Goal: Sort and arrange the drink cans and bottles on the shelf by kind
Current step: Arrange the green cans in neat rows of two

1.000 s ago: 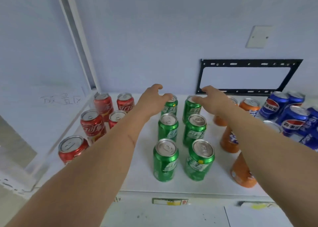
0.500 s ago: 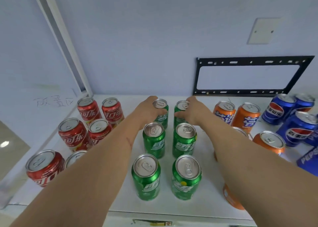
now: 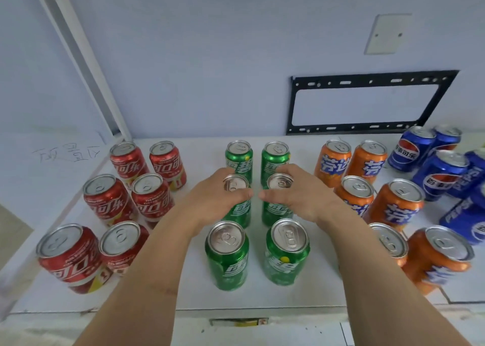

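Shelf [image 3: 325,288]: flat, matte white top, backed by a pale blue-grey wall [image 3: 210,57]. Wall fittings: black perforated metal bracket [image 3: 367,129], rectangular; blank white cover plate [image 3: 387,34]. White frame post [image 3: 78,57] rising at left; handwriting [image 3: 67,153] on the white side panel. Stock, all upright cylindrical cans with glossy printed bodies and silver pull-tab lids: red cola cans [image 3: 107,201], two columns at left; green cans, two columns at centre; orange cans [image 3: 367,162] to their right; blue cola cans [image 3: 441,175] at far right, crowded. Left hand [image 3: 210,201] curls round the middle-left green can [image 3: 236,188]; right hand [image 3: 301,196] curls round the middle-right green can [image 3: 279,185]; thumbs nearly meeting between.
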A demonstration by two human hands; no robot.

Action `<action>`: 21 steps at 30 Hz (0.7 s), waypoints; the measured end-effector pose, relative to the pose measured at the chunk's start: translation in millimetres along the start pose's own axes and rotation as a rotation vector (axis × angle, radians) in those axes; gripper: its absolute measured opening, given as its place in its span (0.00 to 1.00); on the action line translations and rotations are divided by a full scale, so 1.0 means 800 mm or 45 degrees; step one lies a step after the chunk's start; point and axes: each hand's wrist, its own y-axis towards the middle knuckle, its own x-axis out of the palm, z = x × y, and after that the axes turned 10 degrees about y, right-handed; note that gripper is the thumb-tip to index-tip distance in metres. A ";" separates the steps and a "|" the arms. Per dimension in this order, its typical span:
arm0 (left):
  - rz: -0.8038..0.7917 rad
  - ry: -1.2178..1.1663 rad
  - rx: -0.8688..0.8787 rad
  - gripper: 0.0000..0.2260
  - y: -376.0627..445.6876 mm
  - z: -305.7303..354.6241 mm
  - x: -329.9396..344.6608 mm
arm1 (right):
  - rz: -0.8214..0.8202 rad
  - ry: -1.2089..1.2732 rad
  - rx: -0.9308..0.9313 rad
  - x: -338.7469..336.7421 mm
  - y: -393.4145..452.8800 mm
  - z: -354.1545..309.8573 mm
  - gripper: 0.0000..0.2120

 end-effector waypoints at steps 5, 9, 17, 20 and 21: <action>-0.003 -0.078 0.034 0.25 0.007 -0.006 0.000 | -0.017 -0.188 -0.070 0.000 0.006 0.007 0.38; -0.013 -0.086 0.038 0.31 0.008 -0.010 0.003 | -0.052 -0.138 -0.074 0.000 0.007 0.013 0.40; 0.593 -0.472 0.049 0.21 -0.088 -0.019 0.043 | 0.577 0.503 -0.363 0.038 -0.099 0.059 0.31; 0.536 -0.475 0.109 0.19 -0.117 -0.027 0.075 | 0.400 0.487 -0.297 0.064 -0.123 0.090 0.37; 0.533 -0.462 0.116 0.20 -0.120 -0.030 0.082 | 0.352 0.452 -0.257 0.072 -0.124 0.098 0.40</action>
